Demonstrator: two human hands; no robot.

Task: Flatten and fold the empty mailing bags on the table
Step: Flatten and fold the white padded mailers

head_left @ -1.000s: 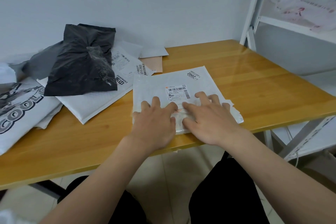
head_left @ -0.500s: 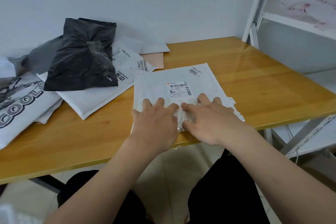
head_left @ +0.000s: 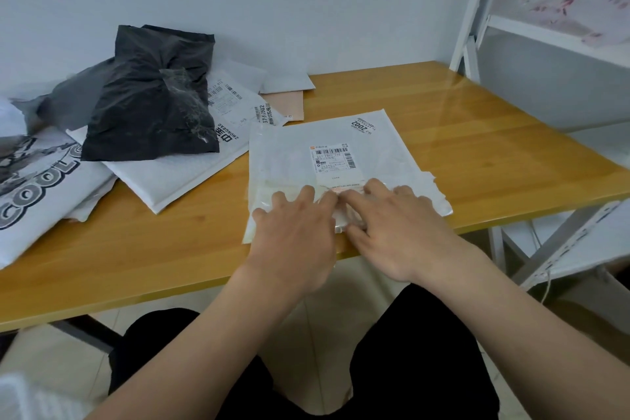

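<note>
Hands press flat, fingers straight: left hand [head_left: 293, 232] and right hand [head_left: 399, 228] on the white bag's [head_left: 341, 150] torn 6 o'clock edge at the table [head_left: 477, 147] rim. Bare tabletop at 3 o'clock; pile [head_left: 150, 106] at 10 o'clock.

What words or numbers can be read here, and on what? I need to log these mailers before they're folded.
"2002": far right corner of the white mailing bag under both hands.
"ZHONGBAO": white padded mailer under the black bag.
"575 2502": same mailer, beside its label.
"COOL", cut off by another bag: printed bag at the left.
Shipping label: barcodes show; its text is too small to read.
</note>
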